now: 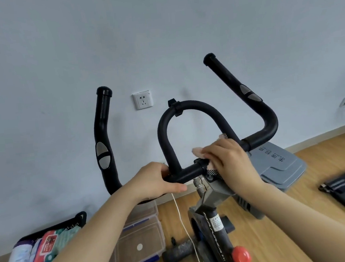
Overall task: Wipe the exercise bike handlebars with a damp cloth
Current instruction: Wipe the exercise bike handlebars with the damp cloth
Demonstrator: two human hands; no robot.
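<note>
The exercise bike handlebars [188,109] stand in front of a pale blue wall [58,57]. They consist of a black crossbar, a central U-shaped loop and two outer horns that rise to the left and right, each carrying a pair of grey metal sensor pads.

The left hand [159,178] wraps the crossbar just left of the base of the loop. Its fingers curl over the top of the bar and the thumb lies along the underside, forming a closed grip on the bar.

The right hand [229,161] presses a pinkish cloth [200,151] against the crossbar at the right base of the loop, directly above the stem clamp. The fingers are bent down over the cloth and hold it against the bar. Cloth edges protrude above and to the left of the knuckles, and a mesh-patterned portion hangs below the bar.

A red knob [241,256] sits on the frame below the stem. On the wooden floor [289,235], a clear plastic storage box [139,243] with blue latches lies left of the frame, beside a black basket [79,217] holding packets and a bottle. A white wall socket [142,99] is mounted between the left horn and the loop.
</note>
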